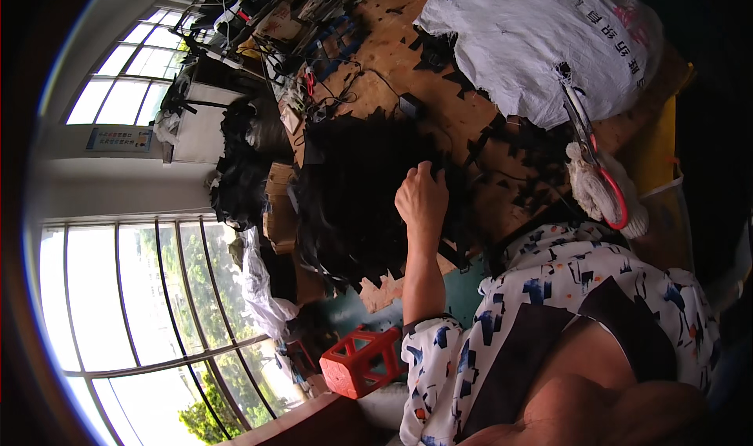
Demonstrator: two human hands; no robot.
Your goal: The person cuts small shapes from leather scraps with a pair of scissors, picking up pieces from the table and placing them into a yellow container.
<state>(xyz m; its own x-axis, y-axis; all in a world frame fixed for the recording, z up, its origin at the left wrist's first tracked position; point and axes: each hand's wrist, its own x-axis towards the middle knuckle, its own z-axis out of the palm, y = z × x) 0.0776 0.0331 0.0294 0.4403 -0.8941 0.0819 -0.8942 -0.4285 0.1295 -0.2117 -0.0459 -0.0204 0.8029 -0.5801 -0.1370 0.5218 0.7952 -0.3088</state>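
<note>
My bare left hand [421, 196] rests on a large heap of black fabric pieces [359, 193], its fingers bent down and the fingertips lost in the dark material. Whether it grips a piece cannot be made out. A white knitted glove covers my right hand [584, 190], which holds scissors with red handles [579, 113]. The blades point away from me and overlap a white woven sack [529, 40] that bears writing. Around a dark spot on the sack, the blade tips cannot be made out clearly.
Black offcuts lie scattered over the brown worktable [406, 52]. A cable runs to a small black box [410, 105]. Tangled cords and tools crowd the far left corner. A red plastic stool [356, 366] lies at the lower left, near cardboard [279, 205] and barred windows [147, 293].
</note>
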